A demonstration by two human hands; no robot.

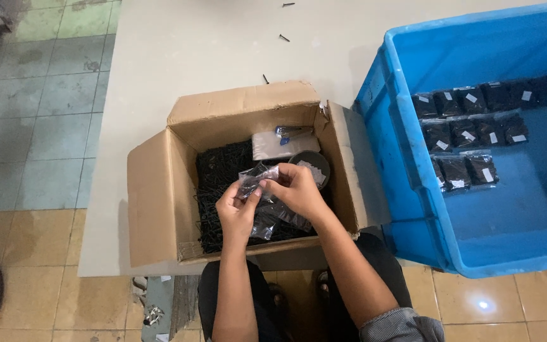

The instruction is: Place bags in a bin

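Observation:
Both hands meet over an open cardboard box (159, 190) that holds a heap of black screws (220, 174). My left hand (237, 212) and my right hand (299, 190) pinch a small clear plastic bag (254, 180) with dark screws inside. More clear bags (273, 218) lie under my hands on the heap. At the back of the box sit a white stack of bags (280, 145), a stapler (294, 132) on it, and a round dark dish (311, 166).
A blue plastic crate (413, 234) at the right holds several filled black packets with white labels (476, 126). The box and crate rest on a pale table (210, 44) with a few loose screws (284, 38). Tiled floor lies left and below.

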